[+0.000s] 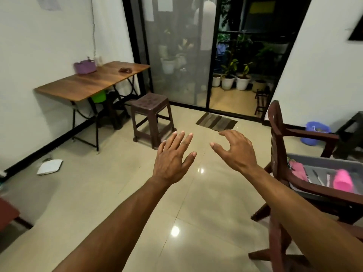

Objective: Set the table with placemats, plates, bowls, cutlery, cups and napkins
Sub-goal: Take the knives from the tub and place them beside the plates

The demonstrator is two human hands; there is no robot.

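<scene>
Both arms reach forward over the tiled floor, holding nothing. My left hand (173,154) has its fingers straight and spread. My right hand (234,150) is open with fingers loosely bent. At the right, a grey tray (322,160) sits on a wooden armchair (279,134); it holds a pink cup (342,180), a pink cloth (297,168) and some cutlery (319,177). A wooden table (88,81) stands against the left wall, well ahead of my hands.
A purple basket (85,67) and a small dark object (125,70) lie on the table. A brown plastic stool (151,118) stands beside it. A white plate-like object (50,166) lies on the floor. Glass doors, a doormat (217,122) and a blue bag (315,132) are beyond.
</scene>
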